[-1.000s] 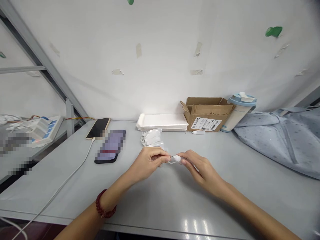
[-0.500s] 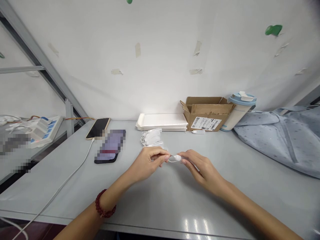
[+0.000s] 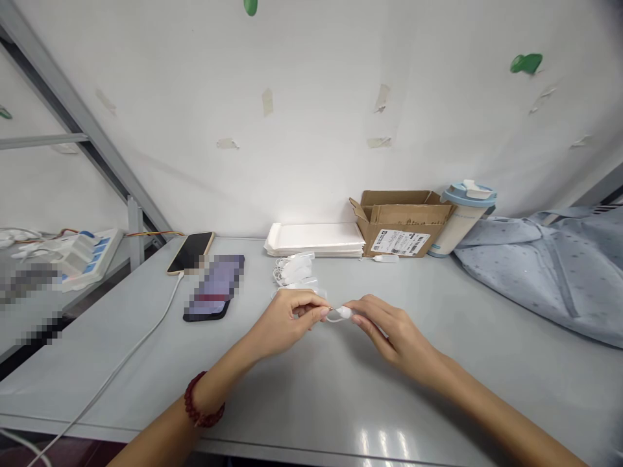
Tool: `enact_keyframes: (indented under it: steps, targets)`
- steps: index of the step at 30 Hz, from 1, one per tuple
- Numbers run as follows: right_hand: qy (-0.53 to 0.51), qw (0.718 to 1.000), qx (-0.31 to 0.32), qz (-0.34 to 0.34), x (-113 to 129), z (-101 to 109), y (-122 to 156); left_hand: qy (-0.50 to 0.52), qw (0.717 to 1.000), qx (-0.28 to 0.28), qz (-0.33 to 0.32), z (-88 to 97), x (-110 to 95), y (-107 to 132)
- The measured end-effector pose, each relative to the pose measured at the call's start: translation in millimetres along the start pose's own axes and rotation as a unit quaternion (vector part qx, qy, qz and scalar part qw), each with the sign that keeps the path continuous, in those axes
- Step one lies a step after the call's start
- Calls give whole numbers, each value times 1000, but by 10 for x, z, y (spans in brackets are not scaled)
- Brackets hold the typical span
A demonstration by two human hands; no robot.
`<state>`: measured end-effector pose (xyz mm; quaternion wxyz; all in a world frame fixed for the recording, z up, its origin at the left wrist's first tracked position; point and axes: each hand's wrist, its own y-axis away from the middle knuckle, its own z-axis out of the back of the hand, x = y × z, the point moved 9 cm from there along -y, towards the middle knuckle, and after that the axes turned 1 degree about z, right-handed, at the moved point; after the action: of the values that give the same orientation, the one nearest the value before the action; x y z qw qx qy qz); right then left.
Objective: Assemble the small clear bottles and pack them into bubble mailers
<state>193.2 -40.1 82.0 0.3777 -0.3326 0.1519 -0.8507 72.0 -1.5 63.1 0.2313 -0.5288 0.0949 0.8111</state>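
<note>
My right hand [image 3: 387,324] is closed in a pinch on a small white plastic piece [image 3: 344,312], whose far end the fingers hide. A thin white cord [image 3: 335,320] curves from this piece toward my left hand [image 3: 292,321]. The left thumb and fingers press together on a thin, dark metal-looking wire [image 3: 331,308] that reaches the white piece. Both hands are over the table, a short gap apart. Behind the left hand lies a pile of small white plastic pieces with cord loops [image 3: 296,267].
Against the wall are a stack of white flat packets [image 3: 316,237], an open cardboard box [image 3: 409,224] and a lidded cup [image 3: 460,220]. A small white piece [image 3: 386,258] lies before the box. Two phones [image 3: 192,251] and a white cable [image 3: 131,353] are left; a blue cloth bag [image 3: 525,272] is right.
Little differs. Both hands keep their pinches, and the white piece tilts slightly between them. The whole view has shifted a little.
</note>
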Motion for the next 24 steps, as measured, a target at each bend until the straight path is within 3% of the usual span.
enact_keyframes:
  steps: [11,24]
  targets:
    - [7,998,67,-15,0,-137,31,-87,995,29,-44,-77,-31,23]
    - [7,998,69,3,58,-172,44,-80,994,41,-64,-135,-101,51]
